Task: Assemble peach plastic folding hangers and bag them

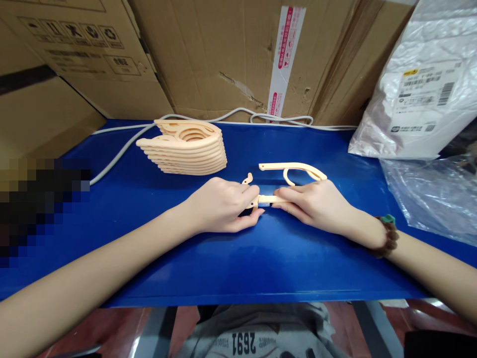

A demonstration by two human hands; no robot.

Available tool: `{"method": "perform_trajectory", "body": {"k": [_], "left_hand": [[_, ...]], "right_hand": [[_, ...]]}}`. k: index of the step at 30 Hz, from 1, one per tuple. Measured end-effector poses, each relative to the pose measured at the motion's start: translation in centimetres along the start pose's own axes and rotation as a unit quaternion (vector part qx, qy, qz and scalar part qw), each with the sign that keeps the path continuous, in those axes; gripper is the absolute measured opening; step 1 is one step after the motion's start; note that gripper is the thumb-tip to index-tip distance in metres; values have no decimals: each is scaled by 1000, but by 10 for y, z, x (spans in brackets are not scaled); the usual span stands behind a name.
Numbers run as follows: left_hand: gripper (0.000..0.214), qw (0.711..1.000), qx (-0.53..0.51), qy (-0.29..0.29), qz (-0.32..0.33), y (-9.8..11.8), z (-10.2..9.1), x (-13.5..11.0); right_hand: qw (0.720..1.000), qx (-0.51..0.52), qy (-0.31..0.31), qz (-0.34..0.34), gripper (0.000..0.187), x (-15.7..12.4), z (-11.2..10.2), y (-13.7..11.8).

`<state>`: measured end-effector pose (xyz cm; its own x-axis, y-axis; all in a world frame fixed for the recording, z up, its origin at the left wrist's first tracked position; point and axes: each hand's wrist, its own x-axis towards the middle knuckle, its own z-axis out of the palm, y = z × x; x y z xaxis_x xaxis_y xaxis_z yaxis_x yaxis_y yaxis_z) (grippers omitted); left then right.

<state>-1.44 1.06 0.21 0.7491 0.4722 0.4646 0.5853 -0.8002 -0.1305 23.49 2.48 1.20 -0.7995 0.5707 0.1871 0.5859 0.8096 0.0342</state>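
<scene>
Two hands mid-table, stack behind to the left
The left hand (pixel 223 206) and right hand (pixel 316 206) meet over the table (pixel 208 268), a part (pixel 278 199) between them; a curved piece (pixel 286 165) sits just behind the right. The stack (pixel 184 158) lies back-left, the cable (pixel 122 156) passing left of and behind it, before the carton (pixel 223 59). Back-right is the bag (pixel 413 129), film (pixel 428 204) in front.

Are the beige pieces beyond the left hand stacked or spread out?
Stacked: the beige pieces lie layered one on another on the blue table.
</scene>
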Motion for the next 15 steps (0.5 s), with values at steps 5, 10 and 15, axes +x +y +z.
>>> {"method": "perform_trajectory", "body": {"k": [5,10,15], "left_hand": [[22,1000,0,-3,5,0,-1,1],[27,1000,-13,-10,19,-2,-2,0],[34,998,-33,-41,31,-4,-2,-1]], "right_hand": [[1000,-3,-4,-3,47,0,0,0],[1000,0,-1,-14,43,0,-1,1],[1000,9,3,-30,43,1,-2,3]]}}
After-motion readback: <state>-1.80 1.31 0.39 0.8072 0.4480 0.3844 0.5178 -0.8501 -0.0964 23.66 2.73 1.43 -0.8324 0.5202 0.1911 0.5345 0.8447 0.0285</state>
